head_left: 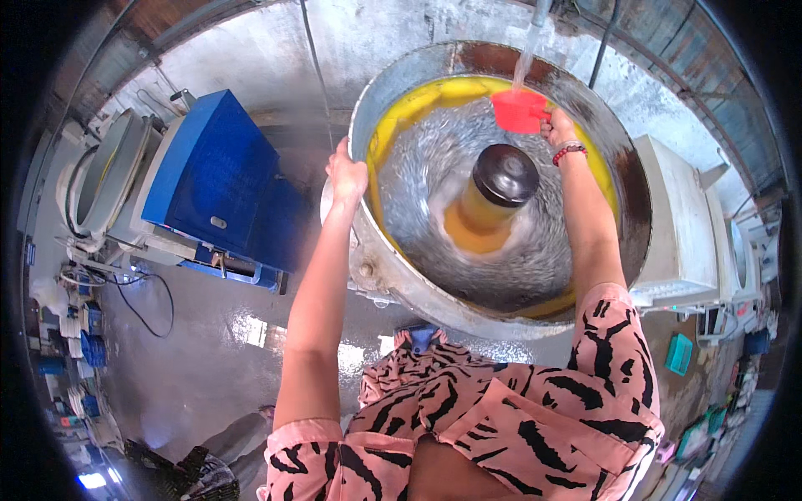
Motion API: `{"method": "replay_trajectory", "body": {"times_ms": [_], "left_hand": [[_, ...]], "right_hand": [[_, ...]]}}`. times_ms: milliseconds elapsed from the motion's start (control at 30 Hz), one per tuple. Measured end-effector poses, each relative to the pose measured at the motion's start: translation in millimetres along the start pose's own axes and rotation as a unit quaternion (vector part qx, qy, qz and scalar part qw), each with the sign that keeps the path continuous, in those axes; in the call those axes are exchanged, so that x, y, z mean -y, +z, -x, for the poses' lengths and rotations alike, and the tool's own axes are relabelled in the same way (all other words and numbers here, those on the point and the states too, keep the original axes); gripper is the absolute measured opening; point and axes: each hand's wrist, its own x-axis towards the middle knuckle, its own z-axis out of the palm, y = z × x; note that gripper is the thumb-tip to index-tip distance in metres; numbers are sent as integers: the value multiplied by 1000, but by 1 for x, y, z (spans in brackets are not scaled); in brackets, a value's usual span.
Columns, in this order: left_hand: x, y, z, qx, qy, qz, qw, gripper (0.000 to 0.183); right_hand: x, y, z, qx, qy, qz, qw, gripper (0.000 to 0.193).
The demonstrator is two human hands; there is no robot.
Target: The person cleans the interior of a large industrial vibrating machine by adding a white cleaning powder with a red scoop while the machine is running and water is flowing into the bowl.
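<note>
Wide round metal tub [418,288], its rim scuffed and pale, browned along the far inner wall. Inside it, a yellow lining [393,125] and a grey, motion-blurred mass [426,167] circling a central column; cannot tell what the mass consists of. Column is yellow-orange below, with a glossy dark cap [505,171].

Right hand [558,128] reaches over the tub, fingers closed around the handle of a red scoop [518,112]. Scoop sits above the far right part of the mass, under water [524,68] running from a pipe [541,12]. Red beaded bracelet [571,152] on that wrist. Left hand [347,174] is at the tub's left rim, fingers bent against it; fingertips hidden, so cannot tell how firmly they hold.

Room: grey floor [209,359], wet and shiny, bright reflections left of the person. Stained pale wall [251,67] behind the tub. To the left, a blue cabinet [209,175], and beyond it another round drum [104,179]; black cable [171,305] looped low nearby. To the right, a pale boxy housing [681,221] beside the tub, and a turquoise basket [678,354] on the floor.
</note>
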Motion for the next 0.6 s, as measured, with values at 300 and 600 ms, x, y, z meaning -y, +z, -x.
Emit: {"method": "replay_trajectory", "body": {"times_ms": [300, 600], "left_hand": [[-7, -3, 5, -3, -2, -7, 1000, 62], [1, 8, -8, 22, 40, 17, 999, 54]], "right_hand": [[-50, -9, -22, -40, -21, -136, 990, 9], [-18, -84, 16, -18, -97, 13, 995, 13]]}}
